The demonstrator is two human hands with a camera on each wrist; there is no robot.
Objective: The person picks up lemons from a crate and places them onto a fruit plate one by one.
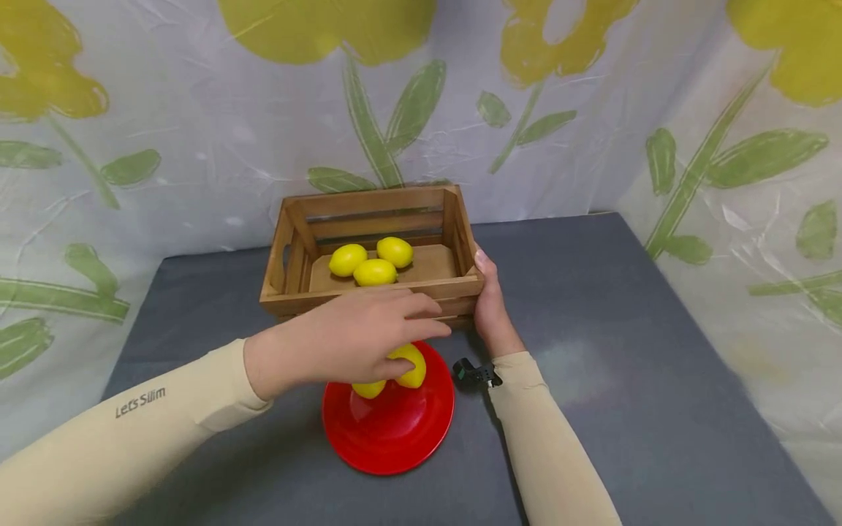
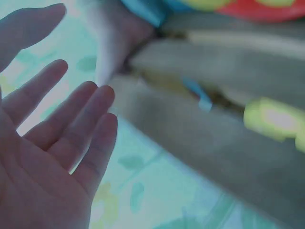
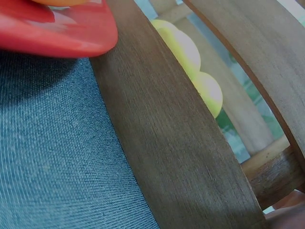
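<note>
Covering grey table, flower-print backdrop

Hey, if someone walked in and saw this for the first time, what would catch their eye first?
Probably the red plate at the near middle of the grey table, with two lemons on it under the left hand, which hovers open above them. Just behind stands a wooden crate with three more lemons inside; the right hand holds its right end.
</note>
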